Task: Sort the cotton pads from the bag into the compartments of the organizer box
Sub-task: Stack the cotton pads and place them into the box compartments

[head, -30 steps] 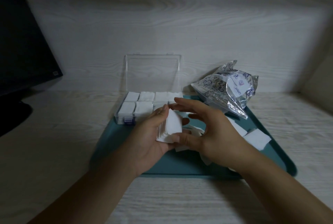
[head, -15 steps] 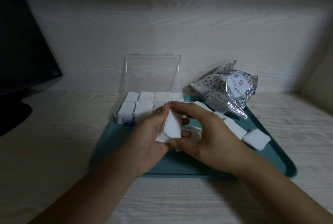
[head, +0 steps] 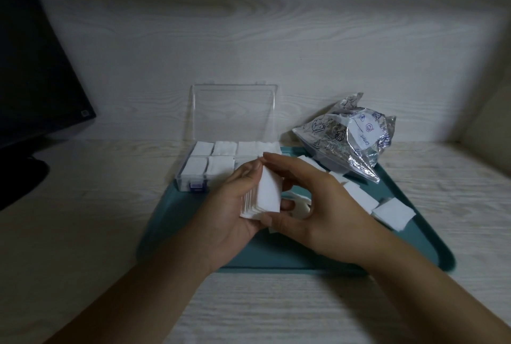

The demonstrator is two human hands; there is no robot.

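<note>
A pale wood-grain tabletop (head: 83,233) runs back to a wall of the same finish. A teal tray (head: 431,249) lies flat on it, near the middle. At the far left, the dark foot of a black monitor (head: 30,72) rests on the wood, well apart from the tray.

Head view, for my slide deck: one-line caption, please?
Both hands, left hand and right hand, hold a stack of cotton pads before the open organizer box.

A home or office desk. A dark monitor (head: 33,72) stands on the pale wood-grain desktop (head: 83,233) against a matching wall (head: 249,39).
</note>
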